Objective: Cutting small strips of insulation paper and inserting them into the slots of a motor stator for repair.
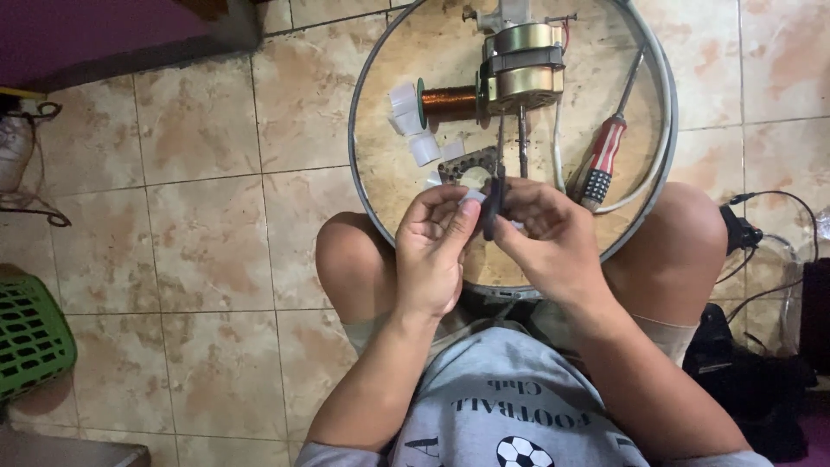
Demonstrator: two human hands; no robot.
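My left hand point(432, 246) pinches a small white piece of plastic or tape point(473, 197) between thumb and fingers. My right hand point(549, 238) holds a dark slim tool point(494, 203) that stands upright between both hands. Just beyond my fingers lies a square metal stator core point(471, 166) with a round hole. Further off sits a brass-coloured fan motor point(521, 69) with a copper wire spool point(448, 102) beside it. All of it rests on a round wooden board with a metal rim point(363, 190) that lies across my knees.
A red-and-black-handled screwdriver point(605, 156) and a white cable point(644, 177) lie on the board's right side; white tape rolls point(413, 121) lie at its left. A green basket point(30, 333) stands at the left on the tiled floor. Black cables and a bag point(752, 372) are at the right.
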